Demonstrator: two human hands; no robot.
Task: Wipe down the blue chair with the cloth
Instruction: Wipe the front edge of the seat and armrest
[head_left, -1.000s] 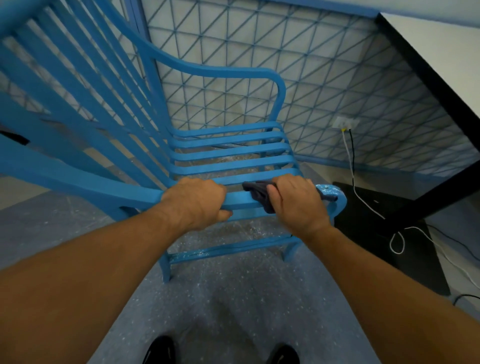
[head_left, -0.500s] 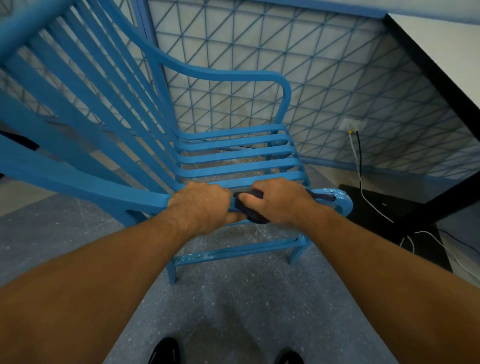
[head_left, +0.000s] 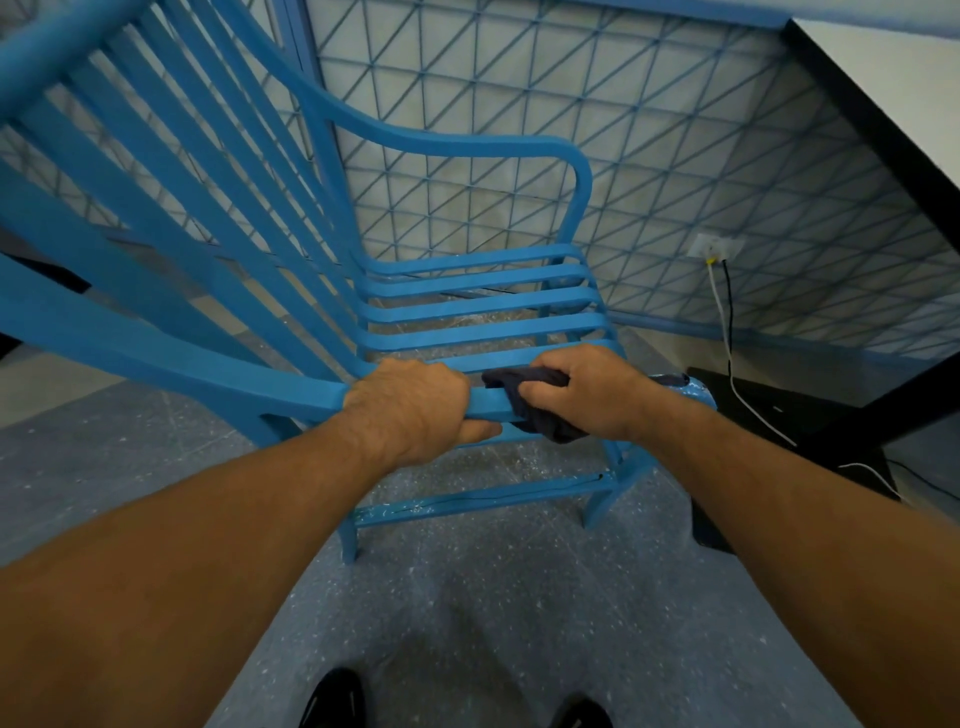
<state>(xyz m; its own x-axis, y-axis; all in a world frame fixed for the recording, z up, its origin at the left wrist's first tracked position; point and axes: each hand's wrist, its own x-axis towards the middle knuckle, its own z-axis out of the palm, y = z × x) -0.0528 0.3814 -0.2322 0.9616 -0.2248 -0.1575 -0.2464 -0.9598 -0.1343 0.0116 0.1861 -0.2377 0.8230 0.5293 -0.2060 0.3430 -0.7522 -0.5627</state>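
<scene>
Nearby, black table (head_left: 872, 124) beside blue chair (head_left: 483, 306)

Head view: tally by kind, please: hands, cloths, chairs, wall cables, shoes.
hands: 2 (left hand, right hand)
cloth: 1
chair: 1
cables: 2 (white cable, black cable)
shoes: 2 (left shoe, right shoe)
total: 8

Both hands (head_left: 410, 405) grip the blue chair (head_left: 483, 306) armrest, right hand (head_left: 587, 389) holding cloth (head_left: 540, 421).
</scene>
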